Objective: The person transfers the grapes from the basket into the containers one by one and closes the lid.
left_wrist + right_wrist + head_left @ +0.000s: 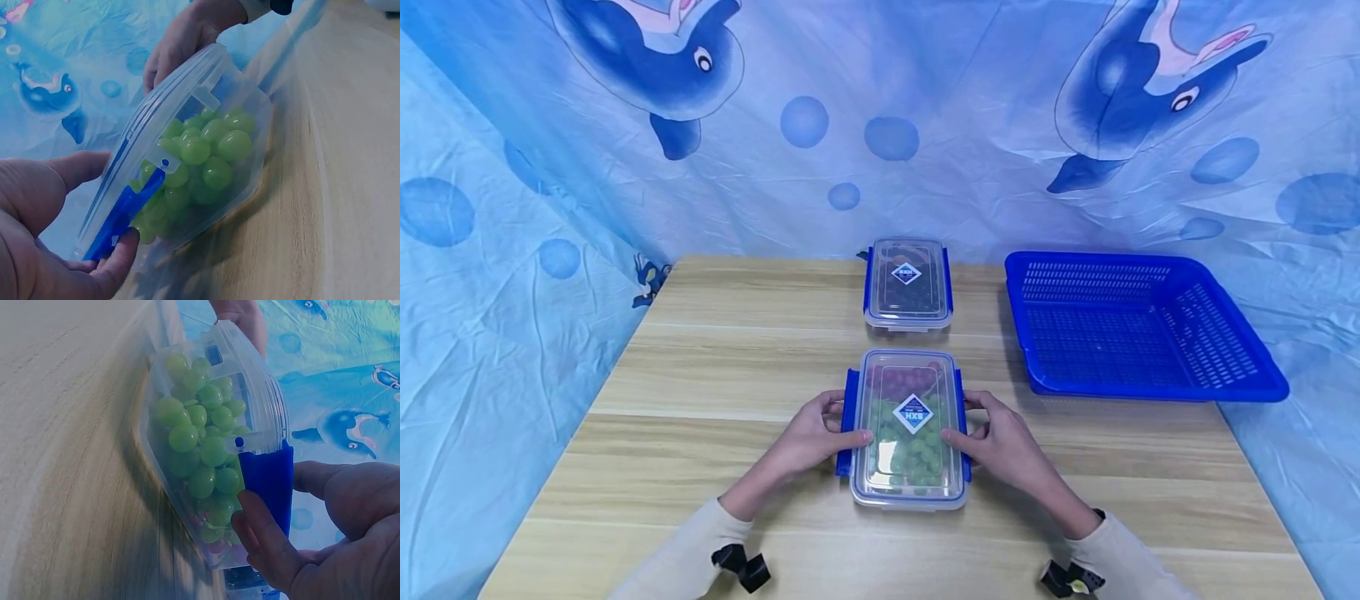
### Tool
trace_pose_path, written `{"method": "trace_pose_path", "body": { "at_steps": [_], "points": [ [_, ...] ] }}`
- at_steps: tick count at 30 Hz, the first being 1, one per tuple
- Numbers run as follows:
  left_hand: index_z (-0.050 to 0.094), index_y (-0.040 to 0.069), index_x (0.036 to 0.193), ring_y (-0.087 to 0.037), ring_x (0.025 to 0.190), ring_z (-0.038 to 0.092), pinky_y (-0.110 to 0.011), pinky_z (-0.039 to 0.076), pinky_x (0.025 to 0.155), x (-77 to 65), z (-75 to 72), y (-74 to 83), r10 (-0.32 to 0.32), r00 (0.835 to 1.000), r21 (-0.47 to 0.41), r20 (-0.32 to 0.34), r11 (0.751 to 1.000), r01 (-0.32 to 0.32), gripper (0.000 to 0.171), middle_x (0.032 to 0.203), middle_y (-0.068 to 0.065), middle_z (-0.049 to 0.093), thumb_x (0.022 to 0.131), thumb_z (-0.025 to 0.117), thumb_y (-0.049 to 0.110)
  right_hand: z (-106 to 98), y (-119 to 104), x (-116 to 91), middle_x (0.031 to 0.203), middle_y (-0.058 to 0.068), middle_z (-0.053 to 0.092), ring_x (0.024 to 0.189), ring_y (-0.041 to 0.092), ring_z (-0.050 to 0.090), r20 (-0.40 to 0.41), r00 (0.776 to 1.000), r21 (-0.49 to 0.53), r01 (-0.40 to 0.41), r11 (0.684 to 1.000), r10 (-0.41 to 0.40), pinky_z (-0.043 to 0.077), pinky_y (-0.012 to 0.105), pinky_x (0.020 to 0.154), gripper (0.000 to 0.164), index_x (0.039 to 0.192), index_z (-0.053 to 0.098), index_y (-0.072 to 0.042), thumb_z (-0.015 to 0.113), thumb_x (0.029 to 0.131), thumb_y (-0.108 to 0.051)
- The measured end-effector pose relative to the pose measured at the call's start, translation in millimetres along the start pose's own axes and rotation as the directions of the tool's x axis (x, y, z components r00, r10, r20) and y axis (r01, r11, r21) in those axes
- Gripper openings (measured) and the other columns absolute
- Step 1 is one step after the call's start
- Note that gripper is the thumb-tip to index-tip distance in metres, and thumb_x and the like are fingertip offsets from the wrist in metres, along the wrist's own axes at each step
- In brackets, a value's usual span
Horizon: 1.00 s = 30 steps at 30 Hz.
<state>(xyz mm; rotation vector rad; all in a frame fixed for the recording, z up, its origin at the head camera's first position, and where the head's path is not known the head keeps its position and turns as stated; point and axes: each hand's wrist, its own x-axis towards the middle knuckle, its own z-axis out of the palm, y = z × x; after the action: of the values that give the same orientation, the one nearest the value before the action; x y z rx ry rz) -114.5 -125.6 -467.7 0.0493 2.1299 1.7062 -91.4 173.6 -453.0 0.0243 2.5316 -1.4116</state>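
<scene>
A clear plastic food container (880, 492) with a blue-edged lid stands on the table in front of me. Through its walls I see green grapes (195, 150) and, at its far end, reddish-purple ones (898, 382). My left hand (811, 433) holds its left side, thumb on the lid's edge and fingers at the blue latch (119, 215). That latch sticks outward from the wall. On the opposite side my right hand (1009, 435) grips in the same way, its fingers against the other latch (269, 487), which hangs down close to the wall.
Behind it stands a second lidded container (917, 304) with dark contents. A blue slatted plastic basket (1157, 393) sits at the right rear of the wooden table (722, 350). A blue curtain (880, 75) with dolphin prints borders the back and sides.
</scene>
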Motion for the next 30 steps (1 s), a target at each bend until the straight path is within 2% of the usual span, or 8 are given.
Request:
{"method": "trace_pose_path", "body": {
  "at_steps": [4, 10, 13, 23, 30],
  "points": [
    [0.047, -0.009, 0.143, -0.027, 0.096, 0.073, -0.034, 0.064, 0.082, -4.5, 1.7, 6.9, 0.041, 0.999, 0.066, -0.009, 0.997, -0.040, 0.079, 0.129, -0.024, 0.064, 0.082, 0.087, 0.020, 0.5, -0.5, 1.1, 0.138, 0.010, 0.061, 0.071, 0.015, 0.067, -0.003, 1.000, -0.008, -0.001, 1.000, 0.001, 0.060, 0.030, 0.057, 0.071, 0.145, 0.052, -0.009, 0.085, 0.086, -0.028],
    [0.050, -0.014, 0.139, -0.039, 0.116, 0.068, -0.037, 0.060, 0.093, -8.8, 6.7, 15.7, 0.087, 0.996, 0.112, -0.025, 0.990, -0.084, 0.073, 0.132, -0.031, 0.062, 0.082, 0.087, 0.015, 1.1, -2.6, 1.4, 0.137, 0.009, 0.061, 0.071, 0.015, 0.067, -0.011, 1.000, -0.031, 0.000, 1.000, 0.000, 0.060, 0.030, 0.056, 0.069, 0.144, 0.053, -0.008, 0.085, 0.086, -0.027],
    [0.052, -0.015, 0.137, -0.039, 0.118, 0.067, -0.036, 0.060, 0.093, -9.2, 8.8, 18.1, 0.099, 0.995, 0.129, -0.027, 0.987, -0.094, 0.071, 0.132, -0.031, 0.062, 0.082, 0.086, 0.012, 1.3, -3.9, 0.7, 0.136, 0.010, 0.062, 0.070, 0.015, 0.066, -0.012, 1.000, -0.034, 0.012, 0.999, -0.013, 0.060, 0.030, 0.055, 0.068, 0.144, 0.053, -0.007, 0.085, 0.086, -0.025],
    [0.052, -0.014, 0.139, -0.036, 0.113, 0.070, -0.031, 0.061, 0.087, -10.6, 12.6, 26.2, 0.106, 0.994, 0.192, -0.024, 0.976, -0.100, 0.067, 0.133, -0.030, 0.062, 0.083, 0.083, 0.006, 2.0, -7.1, -0.5, 0.134, 0.010, 0.063, 0.072, 0.015, 0.062, -0.035, 0.999, -0.091, 0.038, 0.995, -0.042, 0.057, 0.028, 0.055, 0.067, 0.144, 0.054, -0.006, 0.083, 0.087, -0.027],
    [0.051, -0.012, 0.141, -0.035, 0.118, 0.068, -0.032, 0.060, 0.090, -8.2, 11.9, 24.3, 0.083, 0.996, 0.225, -0.024, 0.971, -0.075, 0.068, 0.138, -0.029, 0.059, 0.085, 0.083, 0.011, 0.1, -6.3, -0.8, 0.139, 0.009, 0.061, 0.070, 0.015, 0.064, -0.022, 1.000, -0.056, 0.013, 0.998, -0.014, 0.058, 0.030, 0.055, 0.069, 0.147, 0.052, -0.008, 0.083, 0.088, -0.027]
  ]
}}
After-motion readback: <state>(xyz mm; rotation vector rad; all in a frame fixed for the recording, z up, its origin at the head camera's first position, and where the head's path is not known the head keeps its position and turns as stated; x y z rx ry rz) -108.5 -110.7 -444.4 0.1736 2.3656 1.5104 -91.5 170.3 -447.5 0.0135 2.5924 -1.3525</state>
